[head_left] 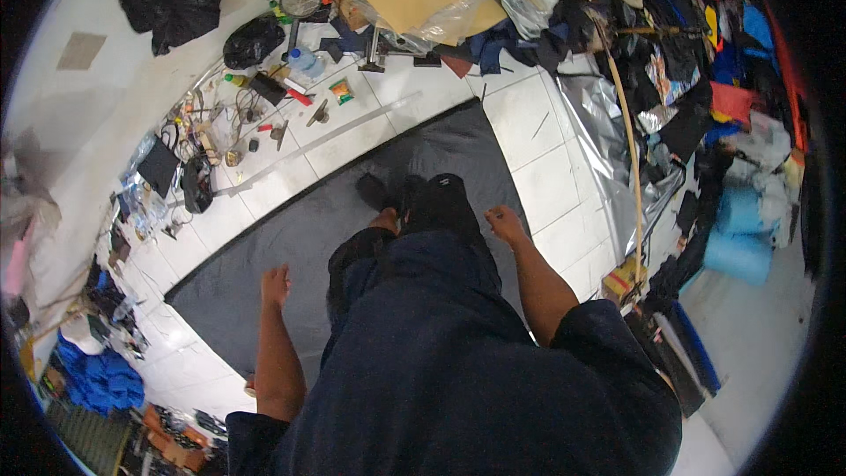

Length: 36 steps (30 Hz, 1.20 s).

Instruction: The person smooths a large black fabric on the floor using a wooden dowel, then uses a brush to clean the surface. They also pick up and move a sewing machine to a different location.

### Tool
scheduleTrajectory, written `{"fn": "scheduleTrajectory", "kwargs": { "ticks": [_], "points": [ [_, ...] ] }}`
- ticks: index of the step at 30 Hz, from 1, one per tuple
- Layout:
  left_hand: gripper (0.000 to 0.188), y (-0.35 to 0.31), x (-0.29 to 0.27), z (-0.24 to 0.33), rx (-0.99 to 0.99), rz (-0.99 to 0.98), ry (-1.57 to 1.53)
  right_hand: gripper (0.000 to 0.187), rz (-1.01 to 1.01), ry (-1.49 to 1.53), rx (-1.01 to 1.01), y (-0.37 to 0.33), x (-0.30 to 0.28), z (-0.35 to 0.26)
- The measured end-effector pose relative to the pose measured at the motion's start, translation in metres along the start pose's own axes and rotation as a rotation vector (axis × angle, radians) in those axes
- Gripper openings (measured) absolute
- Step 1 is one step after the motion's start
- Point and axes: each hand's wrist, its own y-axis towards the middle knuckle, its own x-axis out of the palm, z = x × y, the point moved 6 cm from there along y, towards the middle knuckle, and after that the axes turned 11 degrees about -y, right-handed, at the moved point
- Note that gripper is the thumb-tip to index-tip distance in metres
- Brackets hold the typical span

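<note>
Dark sheet (304, 242), one, spread on tiled floor (520, 128). Left hand (275, 285) at eight o'clock, right hand (505, 224) at three. Closure of either grip: unable to tell.

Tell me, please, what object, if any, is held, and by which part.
Nothing appears to be held: no object shows in the left hand or right hand.

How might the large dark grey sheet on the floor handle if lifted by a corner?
The dark grey sheet would probably sag, since its surface looks faintly wrinkled. It seems light for its size, as it looks thin. It may slide on the smooth white tiles.
</note>
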Motion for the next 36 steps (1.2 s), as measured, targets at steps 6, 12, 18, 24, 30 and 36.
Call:
{"fn": "scheduleTrajectory", "kwargs": {
  "ticks": [6,12,18,24,30,36],
  "points": [
    [0.028,-0.066,0.032,-0.049,-0.317,0.160,-0.239,0.047,-0.009,-0.109,-0.079,0.044,-0.039,-0.026],
    [0.026,-0.052,0.074,-0.033,-0.119,0.110,-0.207,0.044,0.015,-0.059,-0.154,0.083,-0.075,-0.004],
    [0.032,-0.062,0.109,0.039,-0.181,0.167,-0.355,0.039,-0.157,-0.064,-0.099,0.097,-0.115,0.005],
    [0.041,-0.078,0.185,0.118,-0.144,0.115,-0.191,0.042,-0.068,-0.111,-0.083,0.161,-0.172,0.053],
    [0.041,-0.066,0.208,0.137,-0.068,0.092,-0.167,0.045,-0.050,-0.052,-0.036,0.173,-0.197,0.029],
    [0.037,-0.059,0.204,0.137,-0.057,0.173,-0.314,0.043,-0.140,-0.116,-0.138,0.132,-0.174,0.014]
  ]
}}
